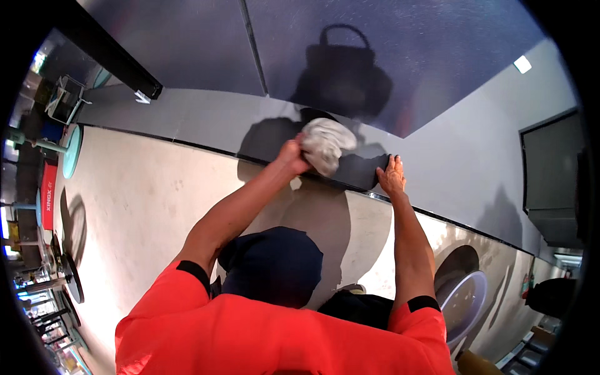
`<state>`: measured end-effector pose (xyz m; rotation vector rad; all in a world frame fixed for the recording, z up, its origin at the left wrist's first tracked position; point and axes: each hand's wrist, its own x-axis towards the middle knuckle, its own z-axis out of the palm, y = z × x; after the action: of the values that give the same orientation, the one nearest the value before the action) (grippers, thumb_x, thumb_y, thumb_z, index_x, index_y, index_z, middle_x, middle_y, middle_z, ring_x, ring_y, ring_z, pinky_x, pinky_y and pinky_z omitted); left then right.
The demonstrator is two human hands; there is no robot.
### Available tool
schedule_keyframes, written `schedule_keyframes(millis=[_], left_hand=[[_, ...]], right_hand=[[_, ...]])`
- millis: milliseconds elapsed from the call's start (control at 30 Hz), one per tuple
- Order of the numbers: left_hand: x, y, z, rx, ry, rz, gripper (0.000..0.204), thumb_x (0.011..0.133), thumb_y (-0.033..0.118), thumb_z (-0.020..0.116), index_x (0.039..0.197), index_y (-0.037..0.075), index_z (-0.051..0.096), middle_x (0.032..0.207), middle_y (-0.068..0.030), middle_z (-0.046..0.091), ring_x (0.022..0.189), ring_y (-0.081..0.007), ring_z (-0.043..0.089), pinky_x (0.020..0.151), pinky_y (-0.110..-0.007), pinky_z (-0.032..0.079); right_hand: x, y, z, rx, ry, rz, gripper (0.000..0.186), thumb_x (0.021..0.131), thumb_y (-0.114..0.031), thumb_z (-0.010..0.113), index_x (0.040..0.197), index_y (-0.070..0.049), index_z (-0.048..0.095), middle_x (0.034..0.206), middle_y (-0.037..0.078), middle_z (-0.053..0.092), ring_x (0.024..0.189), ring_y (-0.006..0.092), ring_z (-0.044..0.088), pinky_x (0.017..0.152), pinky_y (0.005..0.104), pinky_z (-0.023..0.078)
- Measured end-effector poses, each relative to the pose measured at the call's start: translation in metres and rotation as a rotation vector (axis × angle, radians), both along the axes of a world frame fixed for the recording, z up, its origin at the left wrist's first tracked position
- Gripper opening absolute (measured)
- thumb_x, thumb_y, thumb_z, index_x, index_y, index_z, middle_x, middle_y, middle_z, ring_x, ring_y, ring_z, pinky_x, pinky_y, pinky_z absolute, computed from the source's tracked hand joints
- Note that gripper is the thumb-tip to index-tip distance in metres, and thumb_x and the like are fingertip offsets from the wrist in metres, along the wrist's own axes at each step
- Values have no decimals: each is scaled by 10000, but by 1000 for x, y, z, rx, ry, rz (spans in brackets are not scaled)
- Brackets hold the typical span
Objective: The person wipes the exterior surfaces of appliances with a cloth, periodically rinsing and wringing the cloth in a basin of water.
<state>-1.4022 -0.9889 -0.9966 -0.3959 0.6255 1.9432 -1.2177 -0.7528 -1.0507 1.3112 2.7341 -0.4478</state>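
Observation:
My left hand (pixel 292 157) grips a crumpled whitish cloth (pixel 326 142), which is slightly blurred. The cloth lies against the grey lower panel (pixel 206 115) of the wall, just below the dark blue-grey surface (pixel 412 56). To its right, my right hand (pixel 392 177) rests on the same grey panel with fingers stretched out and nothing held. A thin black strip (pixel 437 215) runs along the foot of the panel, where it meets the pale floor (pixel 144 187). Both of my arms reach forward, and the cloth hides part of my left fingers.
A pale purple basin (pixel 480 303) stands on the floor by my right elbow. Turquoise round-based stools (pixel 72 152) and a red box (pixel 48 195) are at the left. A dark framed panel (pixel 551 169) sits at the far right. Large shadows fall across wall and floor.

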Motion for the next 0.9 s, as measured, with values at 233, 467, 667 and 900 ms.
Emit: schedule_keyframes(millis=[233, 467, 667, 900], left_hand=[[-166, -24, 16, -65, -61, 446, 341, 928, 203, 276, 975, -31, 520, 937, -206, 609, 798, -362, 622, 704, -546, 520], [-44, 70, 163, -591, 1126, -45, 83, 789, 60, 496, 776, 4, 556, 694, -32, 487, 552, -147, 384, 518, -331, 375], [11, 133, 191, -400, 1794, -611, 242, 812, 123, 529, 967, -41, 617, 830, -54, 585, 767, -123, 522, 711, -268, 415], [110, 204, 301, 486, 670, -451, 208, 929, 94, 433, 1043, -63, 506, 916, -161, 605, 734, -181, 639, 654, -281, 566]], right_hand=[[-3, 8, -14, -156, 177, 210, 621, 771, -218, 616, 1333, -62, 401, 1415, 199, 328, 1338, 329, 272, 1092, 386, 269], [14, 75, -32, -8, 197, 223, 224, 739, -192, 592, 918, -60, 623, 950, 181, 642, 1129, 294, 506, 982, 407, 381], [-68, 34, 42, -399, -13, 118, 396, 824, -290, 516, 1196, -176, 587, 1313, 87, 508, 1230, 251, 469, 976, 419, 405], [-30, 41, 120, -977, 728, -125, 364, 791, -250, 630, 1064, -10, 621, 1086, 164, 617, 959, 272, 607, 789, 346, 488]])
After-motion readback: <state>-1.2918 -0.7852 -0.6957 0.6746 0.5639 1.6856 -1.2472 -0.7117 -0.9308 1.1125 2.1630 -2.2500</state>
